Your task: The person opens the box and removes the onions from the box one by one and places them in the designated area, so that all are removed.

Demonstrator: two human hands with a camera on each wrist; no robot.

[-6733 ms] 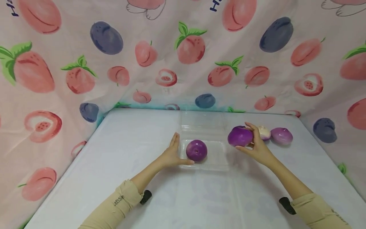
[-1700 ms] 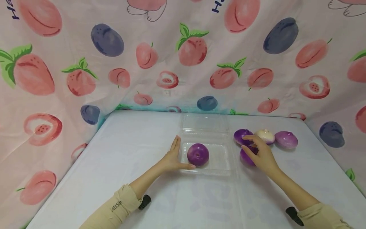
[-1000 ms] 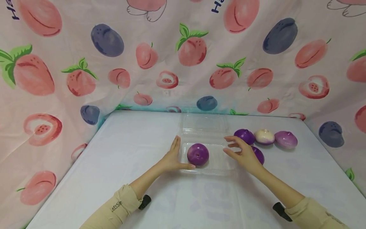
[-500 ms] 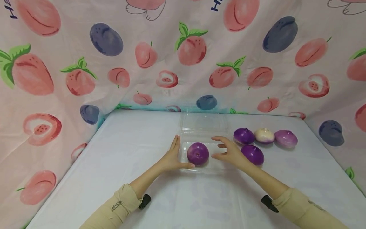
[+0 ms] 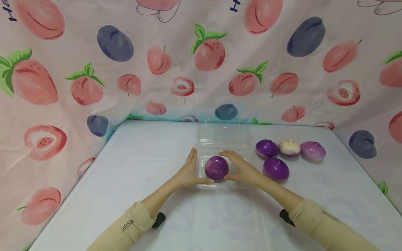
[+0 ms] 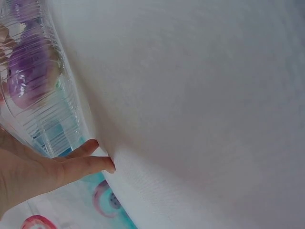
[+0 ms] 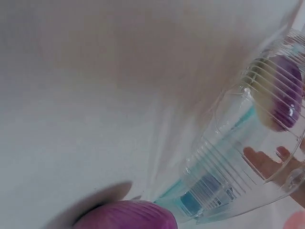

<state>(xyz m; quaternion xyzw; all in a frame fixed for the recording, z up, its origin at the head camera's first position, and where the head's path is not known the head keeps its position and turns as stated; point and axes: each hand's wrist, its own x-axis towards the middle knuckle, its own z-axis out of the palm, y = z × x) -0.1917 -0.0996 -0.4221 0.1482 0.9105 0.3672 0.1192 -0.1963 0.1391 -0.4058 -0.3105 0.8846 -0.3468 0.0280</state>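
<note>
A clear plastic clamshell box [image 5: 242, 158] lies with its lid [image 5: 223, 134] folded back, holding one purple onion [image 5: 216, 168]. My left hand [image 5: 186, 174] rests against the box's left side, fingers straight and thumb along the front edge. In the left wrist view, two fingertips [image 6: 106, 164] reach down to the table beside the box. My right hand [image 5: 243, 171] is over the box, its fingers curved around the right side of the onion. Through the clear wall in the right wrist view, its fingertips [image 7: 255, 156] appear a little apart from the onion [image 7: 281, 95].
Right of the box sit two deep purple onions, one behind [image 5: 267, 149] and one nearer [image 5: 276, 169]. A whitish onion [image 5: 289, 148] and a pale purple onion [image 5: 313, 150] stand beside them. A fruit-print cloth [image 5: 207, 87] hangs behind the white table [image 5: 150, 146].
Earlier my right hand held a purple onion above the table. It then left the onions on the right and moved left to the one in the box. My left hand has stayed put.
</note>
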